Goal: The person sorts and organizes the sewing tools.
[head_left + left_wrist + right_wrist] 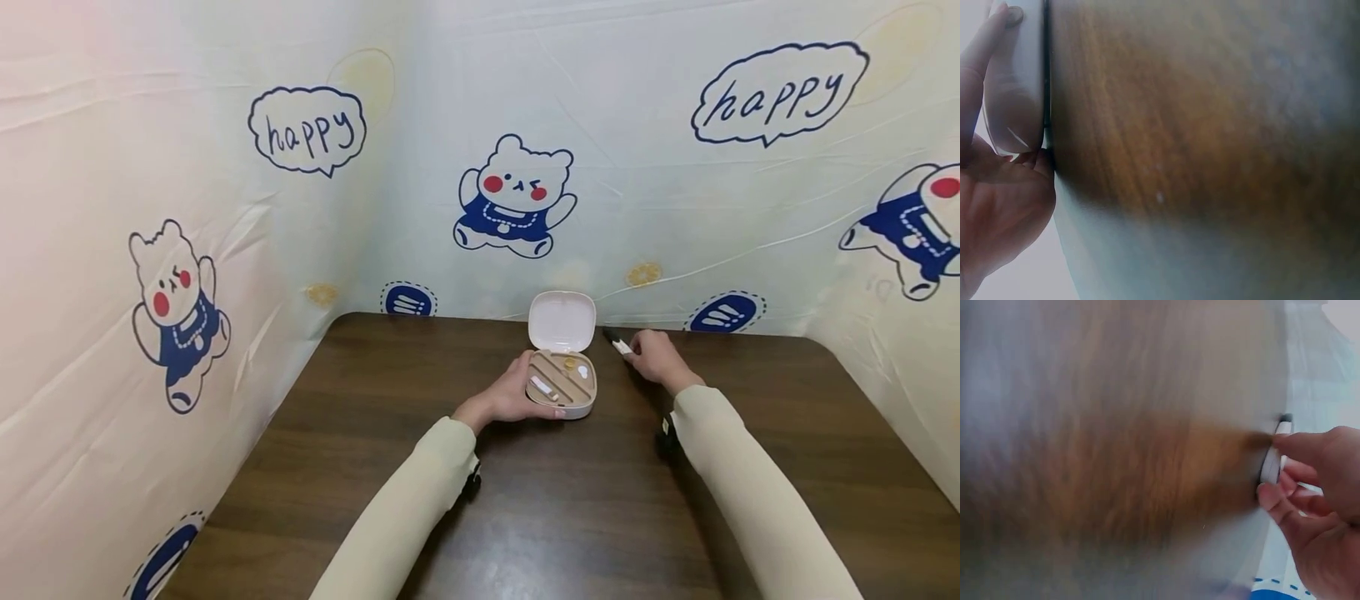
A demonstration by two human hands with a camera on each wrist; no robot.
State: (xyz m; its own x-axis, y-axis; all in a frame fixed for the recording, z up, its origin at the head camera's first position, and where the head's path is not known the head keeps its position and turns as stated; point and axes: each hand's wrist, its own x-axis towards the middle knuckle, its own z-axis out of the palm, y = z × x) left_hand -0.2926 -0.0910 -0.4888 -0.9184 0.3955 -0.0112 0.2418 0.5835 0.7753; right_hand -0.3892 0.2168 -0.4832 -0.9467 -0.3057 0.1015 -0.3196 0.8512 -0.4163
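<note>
A small white case (577, 412) stands on the table with its hinged lid (562, 321) raised. Its beige divided tray (558, 373) bears a slim white piece (543, 388) on the left, and a small yellow piece (570, 363) and a small white piece (582, 372) on the right. My left hand (513, 392) grips the case from the left, thumb along the front wall. To the right of the case, my right hand (657, 357) pinches a short white stick (1270, 464) with a dark end between thumb and fingers, low over the table. Its exact kind is unclear.
The dark brown wooden table (525, 517) ends at a pale printed cloth (420, 208) that hangs behind it and along both sides. The case stands close to the table's back edge.
</note>
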